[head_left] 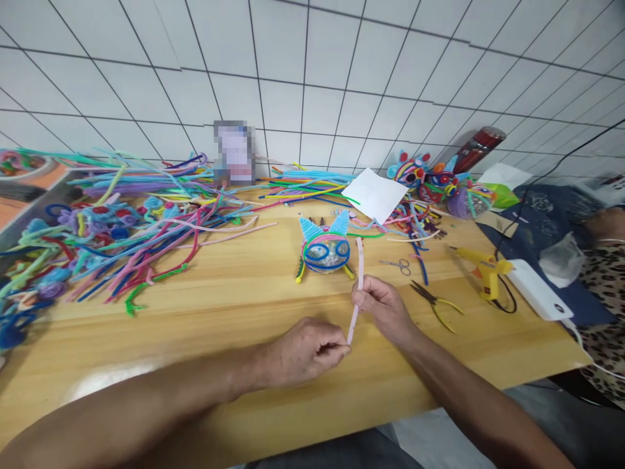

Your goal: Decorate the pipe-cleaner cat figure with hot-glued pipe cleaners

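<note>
A pale pink pipe cleaner (pixel 360 260) is stretched between my two hands, above the front part of the wooden table. My left hand (pixel 310 350) pinches its lower end. Higher up, my right hand (pixel 381 306) grips it between thumb and fingers, and the top end sticks up free. Just beyond stands a small animal figure (pixel 326 251) with light blue pointed ears, blue eye rings and a clear, shiny body. Small scissors (pixel 398 265) lie to the right of the figure. Pliers with yellow handles (pixel 436 305) rest near my right hand.
Loose pipe cleaners (pixel 141 247) heap across the left and back. A phone (pixel 235 153) leans on the tiled wall. White paper (pixel 375 195), finished figures (pixel 415 172) and a red flask (pixel 481 146) stand behind. A yellow glue gun (pixel 488 270) and white power strip (pixel 537 290) lie right, beside another person's arm (pixel 605 225).
</note>
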### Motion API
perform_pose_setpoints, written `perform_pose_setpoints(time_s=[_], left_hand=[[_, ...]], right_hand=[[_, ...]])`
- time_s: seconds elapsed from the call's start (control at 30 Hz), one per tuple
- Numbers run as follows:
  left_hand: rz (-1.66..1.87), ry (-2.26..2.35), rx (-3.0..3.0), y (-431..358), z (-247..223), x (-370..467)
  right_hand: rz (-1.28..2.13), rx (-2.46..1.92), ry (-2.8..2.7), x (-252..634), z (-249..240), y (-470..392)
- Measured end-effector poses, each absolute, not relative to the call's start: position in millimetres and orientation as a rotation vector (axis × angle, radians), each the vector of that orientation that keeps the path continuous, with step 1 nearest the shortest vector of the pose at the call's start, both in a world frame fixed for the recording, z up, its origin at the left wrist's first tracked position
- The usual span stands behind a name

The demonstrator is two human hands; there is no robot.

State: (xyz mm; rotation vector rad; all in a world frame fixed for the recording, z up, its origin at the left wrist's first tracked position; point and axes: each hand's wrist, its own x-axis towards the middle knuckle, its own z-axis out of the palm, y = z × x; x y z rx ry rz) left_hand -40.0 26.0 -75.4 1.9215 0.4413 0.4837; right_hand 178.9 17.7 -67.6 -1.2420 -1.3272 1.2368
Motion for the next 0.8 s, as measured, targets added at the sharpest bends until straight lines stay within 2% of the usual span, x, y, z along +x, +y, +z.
perform_pose_setpoints(time_s=[0.2,0.47,0.8], left_hand=[[0.422,0.571,1.733,27.5,-68.5,-43.8],[0.854,0.789,1.28,48.1,-60.7,-50.2],[0.869,0.864,1.371,46.0,-65.2,-53.8]], right_hand=[[1.314,-1.226,-1.424,180.0,-60.7,15.8],[1.609,-1.109,-1.741,184.0,-53.5,17.3],[1.768,-1.054,-1.802,200.4,-36.9,26.4]])
